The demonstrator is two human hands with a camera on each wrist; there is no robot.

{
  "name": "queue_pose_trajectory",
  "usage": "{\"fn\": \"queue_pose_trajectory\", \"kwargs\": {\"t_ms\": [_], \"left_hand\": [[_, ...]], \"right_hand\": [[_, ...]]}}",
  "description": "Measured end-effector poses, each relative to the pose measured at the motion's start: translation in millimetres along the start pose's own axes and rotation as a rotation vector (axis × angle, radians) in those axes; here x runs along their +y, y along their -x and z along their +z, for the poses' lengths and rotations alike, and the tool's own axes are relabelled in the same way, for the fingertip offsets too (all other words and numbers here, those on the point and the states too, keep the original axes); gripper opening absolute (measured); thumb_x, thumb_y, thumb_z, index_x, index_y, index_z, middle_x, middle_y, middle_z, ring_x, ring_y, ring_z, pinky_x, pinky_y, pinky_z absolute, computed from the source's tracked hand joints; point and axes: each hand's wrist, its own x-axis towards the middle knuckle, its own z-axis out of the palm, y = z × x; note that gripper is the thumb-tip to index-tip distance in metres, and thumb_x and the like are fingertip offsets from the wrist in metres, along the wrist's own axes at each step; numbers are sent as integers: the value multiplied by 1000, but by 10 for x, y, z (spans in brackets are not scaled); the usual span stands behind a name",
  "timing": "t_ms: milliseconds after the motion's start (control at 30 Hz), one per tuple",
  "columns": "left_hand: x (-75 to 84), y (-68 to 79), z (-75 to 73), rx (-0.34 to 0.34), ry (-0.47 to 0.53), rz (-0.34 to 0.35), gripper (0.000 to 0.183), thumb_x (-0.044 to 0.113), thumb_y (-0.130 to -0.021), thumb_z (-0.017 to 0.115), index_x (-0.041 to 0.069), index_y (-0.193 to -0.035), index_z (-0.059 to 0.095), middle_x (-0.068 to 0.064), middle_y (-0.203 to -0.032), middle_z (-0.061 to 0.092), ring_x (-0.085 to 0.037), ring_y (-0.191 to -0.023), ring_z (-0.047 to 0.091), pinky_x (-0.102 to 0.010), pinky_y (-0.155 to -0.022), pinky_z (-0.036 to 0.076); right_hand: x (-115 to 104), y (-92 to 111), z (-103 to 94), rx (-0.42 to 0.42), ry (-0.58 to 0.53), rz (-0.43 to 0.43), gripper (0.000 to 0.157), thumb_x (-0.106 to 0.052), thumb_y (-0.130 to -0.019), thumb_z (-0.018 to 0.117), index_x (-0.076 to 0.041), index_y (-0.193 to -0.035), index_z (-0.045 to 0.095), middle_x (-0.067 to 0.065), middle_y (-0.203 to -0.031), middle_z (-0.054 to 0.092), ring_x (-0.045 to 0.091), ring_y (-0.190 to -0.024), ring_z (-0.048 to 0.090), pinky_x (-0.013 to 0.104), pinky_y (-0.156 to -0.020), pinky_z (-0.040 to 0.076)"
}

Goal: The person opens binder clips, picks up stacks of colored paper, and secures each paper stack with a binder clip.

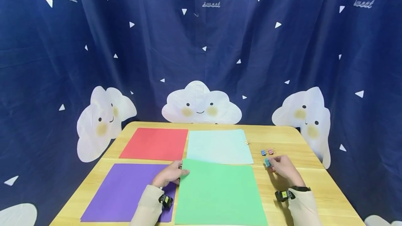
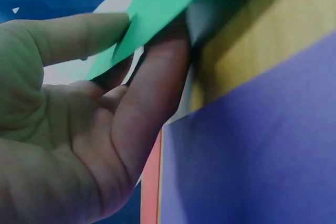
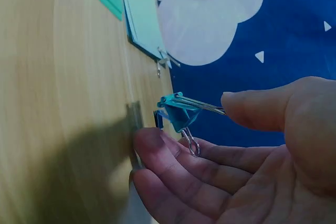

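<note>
My left hand [image 1: 170, 174] pinches the left edge of a green paper sheet [image 1: 221, 194]. In the left wrist view the thumb lies on the upper face of the green sheet [image 2: 157, 11], with fingers beneath. On the right side of the table, my right hand [image 1: 285, 167] holds a teal binder clip [image 3: 179, 113] above the surface. The thumb presses one wire handle, while the other handle rests against the fingers. Just beyond that hand are a blue binder clip [image 1: 263, 152] and a pink binder clip [image 1: 272, 151].
Pale blue sheets [image 1: 218, 145] lie behind the green one, with a light-coloured binder clip [image 1: 246, 142] on their right edge. Red paper [image 1: 155, 144] lies back left; purple paper [image 1: 125, 191] lies front left. A blue curtain [image 1: 201, 44] hangs behind the wooden table [image 1: 320, 198].
</note>
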Motion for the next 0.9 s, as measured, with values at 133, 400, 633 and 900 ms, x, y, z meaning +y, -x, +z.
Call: {"fn": "queue_pose_trajectory", "kwargs": {"t_ms": [133, 400, 633, 900], "left_hand": [[16, 8, 29, -38, 48, -21, 56, 18, -100, 66, 1, -147, 42, -19, -125, 59, -22, -87, 68, -42, -72, 64], [8, 22, 34, -65, 94, -40, 100, -2, -79, 82, 4, -159, 21, -18, -124, 62, -22, -86, 69, -36, -66, 63], [-21, 61, -6, -86, 127, -38, 103, -8, -81, 78, -9, -160, 13, -27, -127, 63, -19, -85, 71, -36, -74, 63], [-52, 54, -7, -133, 219, -42, 36, 0, -91, 73, -4, -112, 44, 1, -80, 44, -12, -79, 56, -30, -77, 57]], "right_hand": [[9, 19, 31, -15, -76, 36, 44, -17, -110, 45, 22, -127, 57, 15, -85, 72, 15, -73, 66, 24, -57, 54], [19, 53, 27, 10, -123, 68, 43, -15, -110, 37, 19, -134, 49, 19, -94, 72, 16, -76, 70, 27, -63, 59], [42, 56, 27, 64, -266, 102, 33, -15, -111, 40, 13, -127, 49, 14, -92, 69, 15, -76, 71, 27, -67, 63], [106, 19, 40, 118, -271, 89, 32, -12, -109, 46, 16, -120, 57, 12, -88, 70, 12, -75, 68, 24, -67, 61]]}}
